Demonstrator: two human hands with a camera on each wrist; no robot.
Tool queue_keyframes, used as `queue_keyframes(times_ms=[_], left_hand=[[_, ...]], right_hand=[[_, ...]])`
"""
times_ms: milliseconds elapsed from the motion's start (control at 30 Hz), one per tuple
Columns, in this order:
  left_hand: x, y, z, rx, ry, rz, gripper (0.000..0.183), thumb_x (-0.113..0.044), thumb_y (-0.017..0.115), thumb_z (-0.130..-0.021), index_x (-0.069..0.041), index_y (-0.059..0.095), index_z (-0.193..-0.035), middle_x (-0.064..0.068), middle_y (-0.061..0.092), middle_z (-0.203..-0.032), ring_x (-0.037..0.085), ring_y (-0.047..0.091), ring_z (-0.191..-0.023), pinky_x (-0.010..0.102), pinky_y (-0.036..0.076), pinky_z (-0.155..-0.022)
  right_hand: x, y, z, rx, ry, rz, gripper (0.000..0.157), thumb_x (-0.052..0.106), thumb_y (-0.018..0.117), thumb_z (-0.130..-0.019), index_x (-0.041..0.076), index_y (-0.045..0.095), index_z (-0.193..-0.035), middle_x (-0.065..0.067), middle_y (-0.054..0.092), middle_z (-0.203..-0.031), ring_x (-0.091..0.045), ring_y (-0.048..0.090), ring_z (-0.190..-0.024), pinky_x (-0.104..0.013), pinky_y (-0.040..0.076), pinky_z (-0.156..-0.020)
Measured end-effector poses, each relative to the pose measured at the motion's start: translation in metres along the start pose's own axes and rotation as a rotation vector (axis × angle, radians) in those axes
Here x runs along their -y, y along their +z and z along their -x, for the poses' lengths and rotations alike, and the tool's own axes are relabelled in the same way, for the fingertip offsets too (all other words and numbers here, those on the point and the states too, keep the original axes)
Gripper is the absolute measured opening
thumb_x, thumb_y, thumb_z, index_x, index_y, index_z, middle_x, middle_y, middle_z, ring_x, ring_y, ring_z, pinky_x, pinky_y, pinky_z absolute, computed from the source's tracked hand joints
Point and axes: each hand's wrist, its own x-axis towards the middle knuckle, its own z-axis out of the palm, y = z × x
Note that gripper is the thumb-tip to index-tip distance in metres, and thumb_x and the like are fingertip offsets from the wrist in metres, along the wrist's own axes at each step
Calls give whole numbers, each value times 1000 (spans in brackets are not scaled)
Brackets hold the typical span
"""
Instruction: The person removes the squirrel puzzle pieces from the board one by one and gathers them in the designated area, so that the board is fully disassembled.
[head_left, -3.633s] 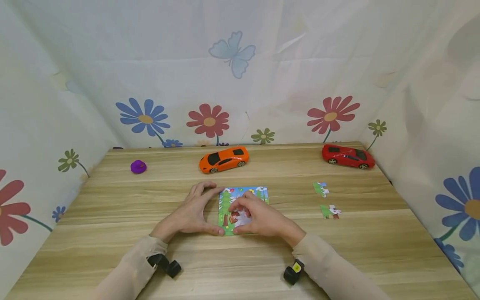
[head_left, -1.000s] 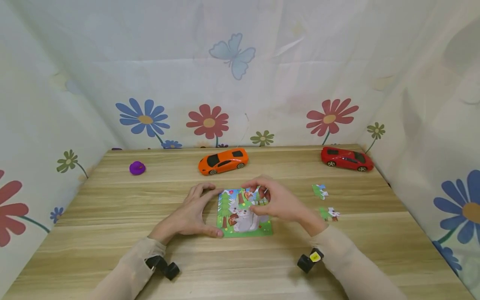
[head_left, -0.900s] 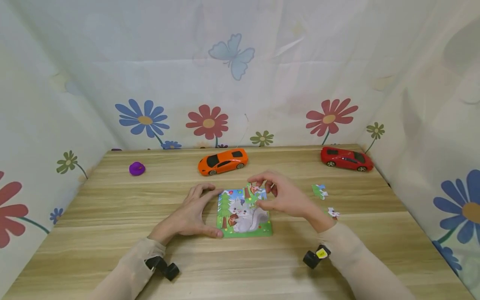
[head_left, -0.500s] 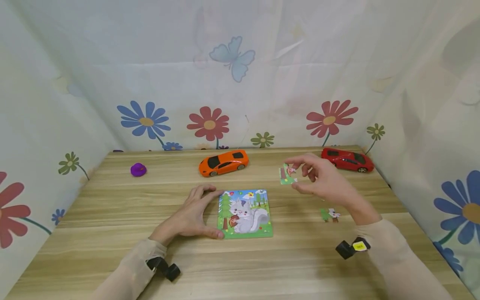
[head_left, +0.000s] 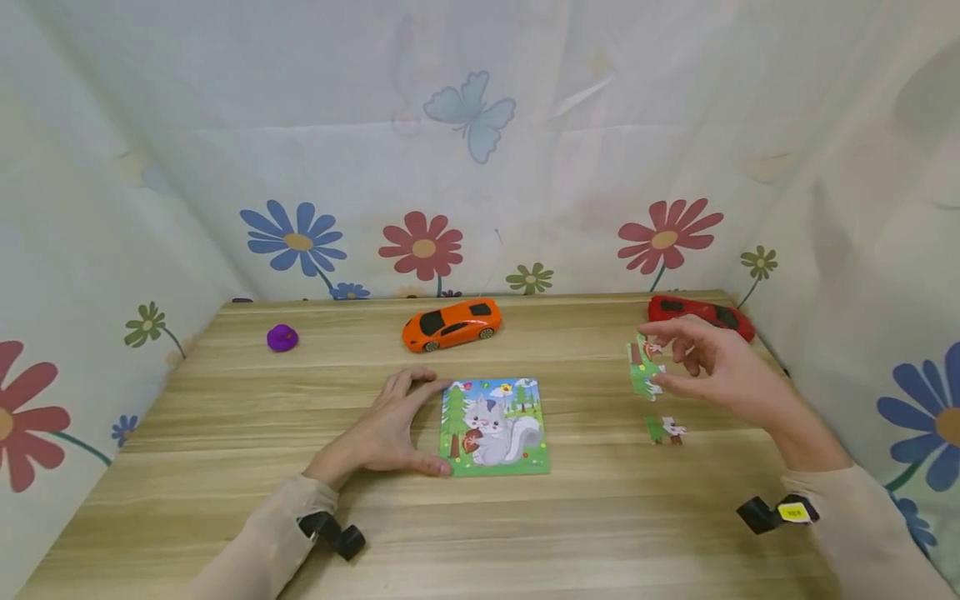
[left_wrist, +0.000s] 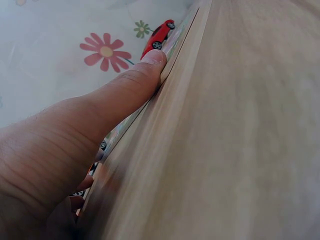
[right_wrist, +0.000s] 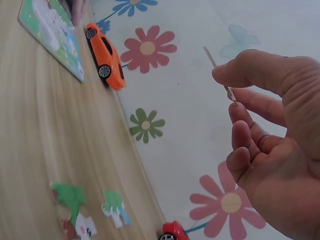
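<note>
In the head view my left hand [head_left: 390, 425] rests at the left edge of a square squirrel picture puzzle [head_left: 491, 429] lying flat on the table, thumb at the near corner and forefinger at the far one. The left wrist view shows the straight thumb [left_wrist: 135, 82] against the puzzle's edge. My right hand [head_left: 720, 367] pinches a puzzle piece [head_left: 637, 354] with a brown trunk on green, raised over the right side. The right wrist view shows it edge-on, above the table. Two loose puzzle pieces lie below, one at the back [right_wrist: 114, 207], one nearer [head_left: 663, 430].
An orange toy car [head_left: 452, 325] stands behind the puzzle. Farther right is a red toy car [head_left: 675, 307], partly covered by my right hand in the head view. A small purple object [head_left: 282, 337] sits at the back left. A flowered cloth [head_left: 555, 167] surrounds the table [head_left: 480, 533].
My right hand has lifted the puzzle piece off the squirrel puzzle and carried it rightward, over the loose pieces. My left hand has stayed at the puzzle's left edge.
</note>
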Motion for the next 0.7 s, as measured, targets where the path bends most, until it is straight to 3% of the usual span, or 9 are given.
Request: queue_keyframes(times_ms=[200,400,700], left_hand=[[-1,-1,0,0,1,5,135,-82,96,-62,-25,44,-172,13,31,-174,39,28,-158,72,35,-126],[-2,-2,0,2,-5,10,134,-82,96,-61,-25,45,-172,13,31,-173,39,28,-158,72,35,-126],[-2,-1,0,0,-7,2,134,-83,96,-62,-25,44,-172,13,31,-173,39,28,-158,72,35,-126]], right_hand=[[-17,-1,19,37,24,-72,62,-3,88,-92,12,68,-149,2,61,-109,-18,55,-86,-31,45,-63],[-30,2,41,87,56,-135,59,-4,88,-91,4,67,-146,-3,63,-107,-22,56,-86,-32,46,-61],[-43,10,73,154,214,-167,58,7,91,-92,5,67,-145,-13,65,-110,-27,57,-91,-32,48,-63]])
